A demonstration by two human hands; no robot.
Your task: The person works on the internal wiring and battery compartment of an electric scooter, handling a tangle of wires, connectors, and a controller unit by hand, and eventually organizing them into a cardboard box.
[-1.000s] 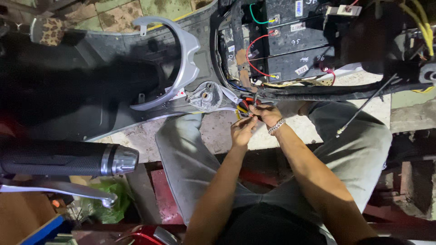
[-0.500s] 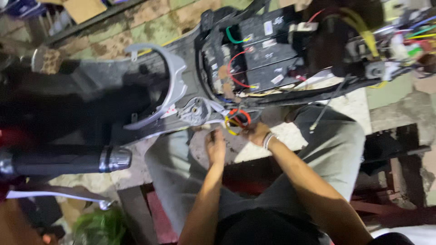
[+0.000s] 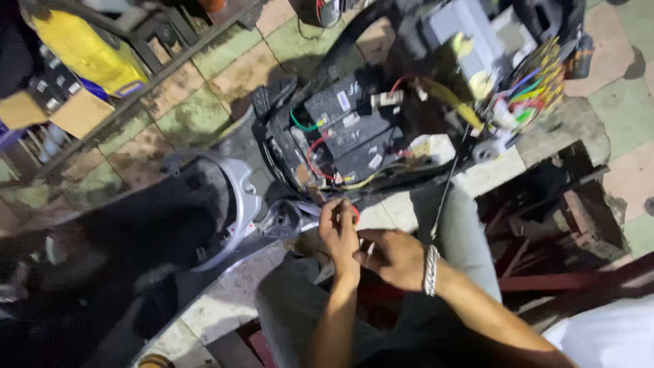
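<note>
A scooter lies opened up, its black battery (image 3: 354, 133) and loose wiring exposed inside the body. Just below the battery a small bundle of red and yellow wires (image 3: 355, 215) hangs out. My left hand (image 3: 338, 232) reaches up from below and pinches this bundle at its fingertips. My right hand (image 3: 392, 257), with a metal bracelet (image 3: 429, 270) on the wrist, sits right beside the left, fingers closed on the lower end of the same wires. Both hands touch each other over my grey-trousered lap.
A silver grab rail (image 3: 235, 204) and dark body panels lie to the left. A tangle of coloured connectors (image 3: 535, 92) sits at the upper right. A yellow container (image 3: 88, 51) stands on a metal rack upper left. Red stool bars (image 3: 545, 279) are at the right, and the floor is tiled.
The view has swung and tilted, so the handlebar grip at the left has gone out of sight. Both hands have stayed on the wire bundle, the right now tucked closer under the left.
</note>
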